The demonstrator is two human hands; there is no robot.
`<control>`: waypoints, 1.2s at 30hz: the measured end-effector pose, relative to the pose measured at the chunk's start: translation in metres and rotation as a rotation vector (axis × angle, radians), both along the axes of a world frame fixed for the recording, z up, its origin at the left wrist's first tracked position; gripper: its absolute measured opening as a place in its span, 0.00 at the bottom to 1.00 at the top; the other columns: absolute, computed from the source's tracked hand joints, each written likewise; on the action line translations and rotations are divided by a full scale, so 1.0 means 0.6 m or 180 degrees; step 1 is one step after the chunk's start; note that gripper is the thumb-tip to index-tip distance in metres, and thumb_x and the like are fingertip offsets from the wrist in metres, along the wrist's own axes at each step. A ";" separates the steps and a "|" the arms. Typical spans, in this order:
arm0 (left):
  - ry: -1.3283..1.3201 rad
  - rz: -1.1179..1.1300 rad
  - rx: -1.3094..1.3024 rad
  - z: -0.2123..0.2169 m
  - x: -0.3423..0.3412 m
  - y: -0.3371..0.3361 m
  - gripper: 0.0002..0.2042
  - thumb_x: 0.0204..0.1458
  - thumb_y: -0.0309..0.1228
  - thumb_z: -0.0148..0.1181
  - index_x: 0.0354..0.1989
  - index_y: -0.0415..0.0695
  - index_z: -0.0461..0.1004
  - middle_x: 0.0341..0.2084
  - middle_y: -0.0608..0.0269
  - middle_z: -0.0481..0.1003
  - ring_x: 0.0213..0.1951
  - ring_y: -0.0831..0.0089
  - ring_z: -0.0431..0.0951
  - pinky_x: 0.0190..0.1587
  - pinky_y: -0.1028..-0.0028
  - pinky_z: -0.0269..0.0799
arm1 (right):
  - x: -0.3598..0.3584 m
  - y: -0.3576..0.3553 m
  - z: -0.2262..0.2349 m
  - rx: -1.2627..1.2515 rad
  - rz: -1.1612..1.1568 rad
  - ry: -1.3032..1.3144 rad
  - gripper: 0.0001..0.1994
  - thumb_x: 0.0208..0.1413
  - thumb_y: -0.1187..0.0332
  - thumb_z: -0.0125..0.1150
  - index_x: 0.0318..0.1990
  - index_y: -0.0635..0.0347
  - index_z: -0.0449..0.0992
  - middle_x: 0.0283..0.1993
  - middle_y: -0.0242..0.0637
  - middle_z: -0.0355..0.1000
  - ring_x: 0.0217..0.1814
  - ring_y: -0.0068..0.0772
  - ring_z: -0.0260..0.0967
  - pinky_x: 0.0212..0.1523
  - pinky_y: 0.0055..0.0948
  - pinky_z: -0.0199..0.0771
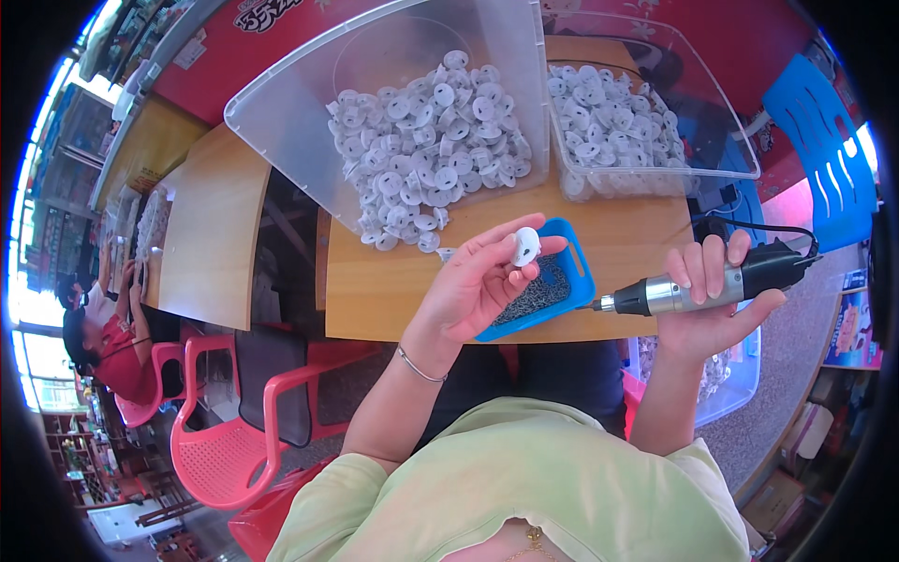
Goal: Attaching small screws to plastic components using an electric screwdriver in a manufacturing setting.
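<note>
Between the thumb and fingers of my left hand (482, 281) is a small round white plastic part (526, 246) with a dark hole in its face. My right hand (707, 290) is wrapped round an electric screwdriver (693, 287) with a silver and black body, its bit pointing left. Below my left fingers stands a blue tray (579, 267) of small dark metal screws (538, 298), partly covered by that hand. The bit's tip comes close to the tray's right side; whether it touches cannot be made out. A black cord leaves the screwdriver's rear end.
On the wooden table (375, 300), a large clear bin (309, 103) lies tipped, white parts (435, 140) spilling from it. A second clear bin (646, 173) holds more. Beside me are a red chair (220, 459), a blue chair (824, 140) and a low tub (740, 375). Another person (122, 356) sits far left.
</note>
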State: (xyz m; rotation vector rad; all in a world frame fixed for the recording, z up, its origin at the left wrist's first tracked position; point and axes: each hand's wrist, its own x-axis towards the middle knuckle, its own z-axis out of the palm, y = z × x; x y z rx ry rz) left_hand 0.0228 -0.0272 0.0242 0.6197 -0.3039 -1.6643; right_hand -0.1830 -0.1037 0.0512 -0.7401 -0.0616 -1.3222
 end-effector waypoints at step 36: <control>-0.4470 0.0680 -0.5097 0.345 -0.035 0.033 0.06 0.35 0.28 0.54 0.23 0.40 0.69 0.20 0.59 0.69 0.20 0.72 0.71 0.23 0.77 0.66 | 0.004 0.021 0.004 0.0027 0.0028 0.0075 0.22 0.46 0.44 0.50 0.30 0.53 0.55 0.18 0.28 0.53 0.18 0.20 0.51 0.26 0.22 0.53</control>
